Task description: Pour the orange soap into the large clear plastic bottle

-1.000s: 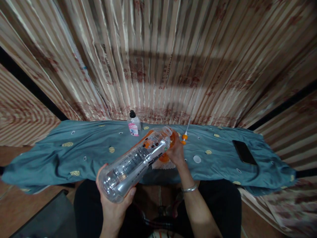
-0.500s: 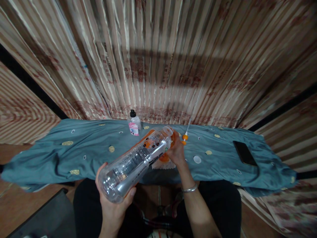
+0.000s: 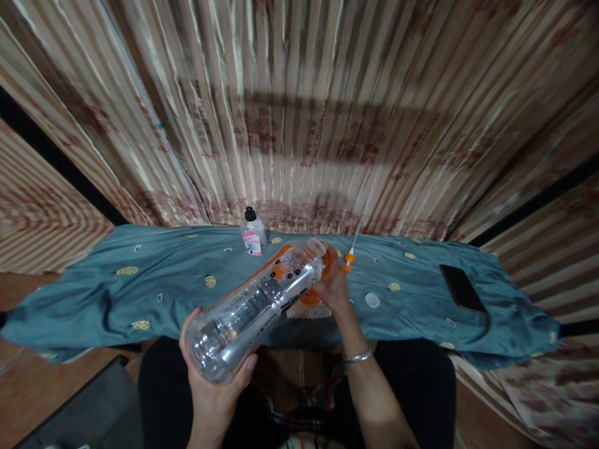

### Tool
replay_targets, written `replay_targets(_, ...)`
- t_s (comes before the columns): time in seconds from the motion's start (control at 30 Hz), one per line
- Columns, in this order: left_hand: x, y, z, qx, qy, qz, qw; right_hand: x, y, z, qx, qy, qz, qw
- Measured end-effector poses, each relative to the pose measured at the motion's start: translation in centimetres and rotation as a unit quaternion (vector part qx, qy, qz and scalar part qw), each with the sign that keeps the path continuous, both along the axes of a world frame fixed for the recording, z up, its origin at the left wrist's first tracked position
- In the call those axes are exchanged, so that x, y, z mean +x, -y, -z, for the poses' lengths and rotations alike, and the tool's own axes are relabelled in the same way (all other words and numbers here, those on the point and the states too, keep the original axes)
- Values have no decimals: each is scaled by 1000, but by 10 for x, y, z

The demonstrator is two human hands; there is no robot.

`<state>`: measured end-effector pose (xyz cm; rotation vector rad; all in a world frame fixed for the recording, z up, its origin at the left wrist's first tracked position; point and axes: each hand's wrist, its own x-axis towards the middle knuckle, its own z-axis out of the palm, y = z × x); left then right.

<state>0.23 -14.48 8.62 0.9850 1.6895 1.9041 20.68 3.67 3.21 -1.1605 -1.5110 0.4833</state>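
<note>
Work looks partway along: the large clear bottle (image 3: 255, 312) is up off the cloth-covered table (image 3: 178, 296) and tilted, gripped near its base by the left hand (image 3: 209, 388), with its capless neck reaching across to the right hand (image 3: 334, 282). That right hand is curled round an orange container (image 3: 309, 299), which sits by a pale lacy mat (image 3: 304, 313) under the hand; whether its fingers also touch the clear neck cannot be told.

Some parts are already off: a pump top (image 3: 349, 258) with a long thin tube lies just beyond the right hand and a little to its right, and a white disc (image 3: 372, 300) lies near that hand, on its outer side. Neither is fitted to anything at this point.

The clear bottle looks nearly drained, but any stream and the level in the orange container are hidden, so how much is left cannot be judged. A small black-capped bottle (image 3: 253, 238) stands upright beyond the left hand, capped and untouched. A phone (image 3: 462, 288) lies well out to the right of the right hand.
</note>
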Motion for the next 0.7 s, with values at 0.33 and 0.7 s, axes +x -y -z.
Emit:
replay_targets(0.33,-2,1,1,-3,-27,-6,1000,1,2,-5,-10,0,7,1000)
replay_targets(0.7,0,0,-2,2,-4,2,1000,-1,2,-4,-19,-9,8,1000)
